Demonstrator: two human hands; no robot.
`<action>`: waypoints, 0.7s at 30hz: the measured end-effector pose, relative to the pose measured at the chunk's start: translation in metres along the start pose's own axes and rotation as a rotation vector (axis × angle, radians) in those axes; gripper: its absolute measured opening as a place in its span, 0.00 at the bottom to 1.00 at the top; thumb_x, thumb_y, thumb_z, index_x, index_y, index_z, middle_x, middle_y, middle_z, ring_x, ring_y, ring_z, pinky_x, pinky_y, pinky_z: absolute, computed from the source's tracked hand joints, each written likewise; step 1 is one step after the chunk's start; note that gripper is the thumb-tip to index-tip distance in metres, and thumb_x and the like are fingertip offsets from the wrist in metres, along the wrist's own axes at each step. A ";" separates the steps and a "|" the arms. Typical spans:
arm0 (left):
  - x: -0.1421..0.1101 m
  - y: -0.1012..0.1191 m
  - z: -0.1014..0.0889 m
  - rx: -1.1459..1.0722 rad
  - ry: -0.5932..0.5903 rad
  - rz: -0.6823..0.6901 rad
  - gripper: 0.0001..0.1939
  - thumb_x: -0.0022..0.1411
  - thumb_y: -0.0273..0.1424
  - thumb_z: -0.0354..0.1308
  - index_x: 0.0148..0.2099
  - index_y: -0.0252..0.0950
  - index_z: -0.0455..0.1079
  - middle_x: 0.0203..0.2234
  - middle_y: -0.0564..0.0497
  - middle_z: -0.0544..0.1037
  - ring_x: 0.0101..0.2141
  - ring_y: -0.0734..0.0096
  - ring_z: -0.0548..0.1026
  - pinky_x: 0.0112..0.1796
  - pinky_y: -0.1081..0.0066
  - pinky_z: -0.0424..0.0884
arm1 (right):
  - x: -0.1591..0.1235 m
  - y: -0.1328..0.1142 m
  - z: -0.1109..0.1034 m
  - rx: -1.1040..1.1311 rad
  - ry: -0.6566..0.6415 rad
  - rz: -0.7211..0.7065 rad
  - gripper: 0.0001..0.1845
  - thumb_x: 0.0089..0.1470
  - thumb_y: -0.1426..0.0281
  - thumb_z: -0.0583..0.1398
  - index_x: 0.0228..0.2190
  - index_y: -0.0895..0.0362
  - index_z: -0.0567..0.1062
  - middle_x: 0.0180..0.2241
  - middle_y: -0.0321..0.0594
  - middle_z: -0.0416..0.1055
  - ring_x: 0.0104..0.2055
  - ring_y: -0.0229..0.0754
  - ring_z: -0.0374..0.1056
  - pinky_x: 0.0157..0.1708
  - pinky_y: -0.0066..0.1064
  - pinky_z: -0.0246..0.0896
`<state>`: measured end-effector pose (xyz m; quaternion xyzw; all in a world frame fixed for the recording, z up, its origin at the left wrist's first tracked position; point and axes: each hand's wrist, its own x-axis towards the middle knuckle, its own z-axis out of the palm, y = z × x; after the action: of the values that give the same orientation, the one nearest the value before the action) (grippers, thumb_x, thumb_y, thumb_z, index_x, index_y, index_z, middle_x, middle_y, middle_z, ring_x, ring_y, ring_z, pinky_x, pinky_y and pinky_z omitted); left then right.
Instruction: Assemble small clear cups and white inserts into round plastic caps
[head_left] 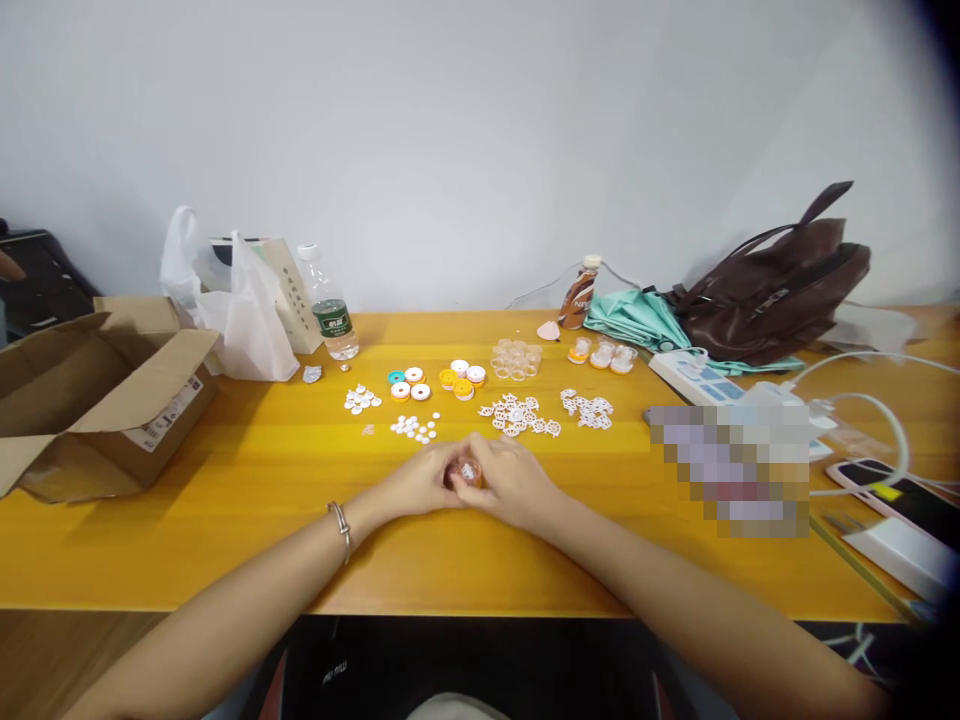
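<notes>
Both my hands meet over the middle of the table, closed around a small clear round plastic piece (469, 472) with something white inside. My left hand (426, 478) grips its left side, and my right hand (514, 482) wraps its right side with the thumb near the top. Fingers hide most of the piece. Just beyond lie small white discs (412, 430), white knobbed parts (362, 399), white wheel-like parts (517, 414) and a second pile of them (588, 410). Farther back are white and orange round bases (463, 380), clear cups (516, 358) and domed pieces on orange bases (613, 358).
An open cardboard box (105, 400), a white plastic bag (251, 320) and a water bottle (334, 315) stand at left. A brown drink bottle (580, 293), a brown leather bag (780, 290), a power strip (694, 378) and cables occupy the right. A blurred-out object (724, 465) lies near my right forearm.
</notes>
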<state>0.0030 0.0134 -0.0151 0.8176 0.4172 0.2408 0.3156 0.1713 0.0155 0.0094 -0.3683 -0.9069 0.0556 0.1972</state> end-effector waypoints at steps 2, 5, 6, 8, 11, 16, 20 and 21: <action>0.000 0.001 0.000 0.032 0.025 -0.016 0.10 0.47 0.27 0.58 0.33 0.34 0.61 0.24 0.55 0.66 0.24 0.77 0.61 0.26 0.76 0.58 | 0.000 0.000 0.001 0.023 0.024 -0.047 0.12 0.48 0.63 0.57 0.32 0.56 0.62 0.31 0.42 0.70 0.33 0.44 0.65 0.34 0.32 0.54; 0.000 0.002 -0.002 0.028 0.011 -0.004 0.11 0.48 0.29 0.58 0.34 0.34 0.62 0.25 0.55 0.67 0.25 0.76 0.62 0.27 0.76 0.59 | 0.000 0.002 0.004 0.006 0.034 -0.005 0.16 0.48 0.59 0.57 0.34 0.57 0.62 0.30 0.42 0.70 0.31 0.44 0.65 0.32 0.31 0.53; 0.000 0.003 -0.002 0.012 0.003 0.006 0.11 0.49 0.30 0.59 0.35 0.34 0.62 0.26 0.55 0.67 0.26 0.76 0.62 0.27 0.76 0.59 | 0.000 0.003 0.005 -0.010 0.021 0.020 0.14 0.50 0.59 0.56 0.33 0.57 0.62 0.27 0.41 0.69 0.29 0.43 0.64 0.30 0.31 0.52; 0.000 0.004 -0.003 -0.018 -0.009 0.017 0.11 0.49 0.31 0.59 0.35 0.34 0.61 0.25 0.56 0.67 0.25 0.77 0.62 0.26 0.77 0.59 | -0.001 0.005 0.005 -0.013 0.002 0.017 0.11 0.51 0.61 0.54 0.31 0.56 0.62 0.24 0.39 0.68 0.27 0.42 0.63 0.29 0.31 0.51; 0.000 0.005 -0.003 -0.034 -0.005 0.012 0.12 0.49 0.31 0.60 0.34 0.34 0.60 0.25 0.56 0.66 0.25 0.78 0.61 0.26 0.77 0.59 | -0.002 0.006 0.003 0.068 0.027 -0.062 0.08 0.49 0.66 0.55 0.31 0.56 0.62 0.28 0.39 0.69 0.30 0.41 0.63 0.32 0.31 0.53; 0.000 0.004 -0.001 -0.064 0.003 -0.006 0.12 0.50 0.32 0.60 0.32 0.34 0.59 0.23 0.57 0.64 0.24 0.79 0.60 0.24 0.78 0.57 | -0.002 0.003 -0.003 0.158 0.067 -0.144 0.05 0.49 0.68 0.55 0.30 0.56 0.64 0.29 0.40 0.69 0.30 0.40 0.63 0.33 0.31 0.55; -0.002 0.002 -0.001 -0.100 -0.025 -0.036 0.18 0.48 0.39 0.63 0.33 0.34 0.61 0.24 0.56 0.66 0.25 0.78 0.62 0.26 0.77 0.59 | 0.002 0.029 -0.017 0.241 0.392 -0.042 0.16 0.48 0.69 0.56 0.41 0.57 0.64 0.31 0.41 0.69 0.32 0.41 0.65 0.35 0.32 0.59; -0.002 0.001 -0.001 -0.095 -0.023 -0.051 0.19 0.47 0.40 0.64 0.33 0.34 0.62 0.25 0.56 0.67 0.25 0.77 0.63 0.26 0.77 0.60 | 0.004 0.043 -0.022 0.258 0.473 0.037 0.18 0.49 0.69 0.55 0.43 0.57 0.63 0.31 0.40 0.69 0.32 0.41 0.65 0.35 0.32 0.60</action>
<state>0.0020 0.0116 -0.0140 0.7936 0.4222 0.2428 0.3646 0.2055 0.0486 0.0202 -0.3596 -0.8141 0.0867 0.4476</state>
